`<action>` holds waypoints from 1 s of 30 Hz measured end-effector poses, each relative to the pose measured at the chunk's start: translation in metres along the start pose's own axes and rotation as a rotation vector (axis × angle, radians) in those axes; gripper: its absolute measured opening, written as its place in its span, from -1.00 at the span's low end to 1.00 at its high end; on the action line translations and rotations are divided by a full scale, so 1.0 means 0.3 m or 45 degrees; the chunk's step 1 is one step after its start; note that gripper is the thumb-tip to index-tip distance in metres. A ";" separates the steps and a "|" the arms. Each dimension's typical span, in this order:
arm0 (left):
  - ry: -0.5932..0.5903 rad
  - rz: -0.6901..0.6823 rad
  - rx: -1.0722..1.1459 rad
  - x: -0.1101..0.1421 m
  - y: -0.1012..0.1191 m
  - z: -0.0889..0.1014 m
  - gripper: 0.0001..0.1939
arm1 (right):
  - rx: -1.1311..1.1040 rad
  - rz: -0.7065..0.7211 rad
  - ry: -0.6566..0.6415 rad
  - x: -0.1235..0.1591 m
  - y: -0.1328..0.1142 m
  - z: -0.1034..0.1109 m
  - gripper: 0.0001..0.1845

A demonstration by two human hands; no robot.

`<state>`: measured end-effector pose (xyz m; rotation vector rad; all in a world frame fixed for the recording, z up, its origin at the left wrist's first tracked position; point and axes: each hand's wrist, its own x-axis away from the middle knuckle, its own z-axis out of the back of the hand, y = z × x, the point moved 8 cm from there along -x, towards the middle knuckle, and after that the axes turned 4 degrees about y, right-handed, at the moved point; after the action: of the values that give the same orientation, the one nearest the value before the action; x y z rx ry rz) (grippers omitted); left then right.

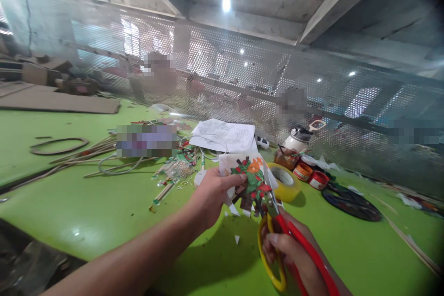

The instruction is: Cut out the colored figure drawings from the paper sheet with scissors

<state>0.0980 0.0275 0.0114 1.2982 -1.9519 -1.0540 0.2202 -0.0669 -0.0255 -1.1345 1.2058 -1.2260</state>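
Observation:
My left hand (213,194) pinches a piece of white paper painted with a colourful picture (251,180) of green leaves, red dots and an orange shape. The thumb lies across its front. In my right hand (294,249) is a pair of scissors (289,229) with one red and one yellow handle. Its blades point up and away, at the right edge of the painted paper. Whether the blades are fully closed on the paper I cannot tell. Small white paper scraps (237,239) lie on the green table (208,263) below my hands.
Behind the hands are a roll of tape (294,189), a sheet of line drawings (225,133) and thin sticks (86,150). Paint pots (318,179), a white kettle-like container (296,141) and a dark palette (352,203) stand right. Cardboard (58,99) lies far left.

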 end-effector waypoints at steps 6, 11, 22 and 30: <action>0.004 -0.006 0.000 -0.003 0.000 0.008 -0.83 | 0.002 -0.024 -0.007 0.001 -0.005 -0.001 -0.79; -0.003 -0.035 0.004 -0.006 0.008 0.010 -0.86 | 0.016 -0.043 0.000 0.007 -0.008 -0.001 -0.79; -0.013 -0.032 0.022 0.004 0.007 -0.001 -0.88 | -0.112 -0.064 0.059 0.001 -0.002 -0.002 -0.86; -0.050 -0.016 0.052 0.013 -0.006 -0.012 -0.83 | -0.144 -0.075 0.086 0.008 0.011 0.006 -0.85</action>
<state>0.1003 0.0225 0.0118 1.3224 -2.0065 -1.0586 0.2222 -0.0692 -0.0288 -1.2272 1.3144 -1.2623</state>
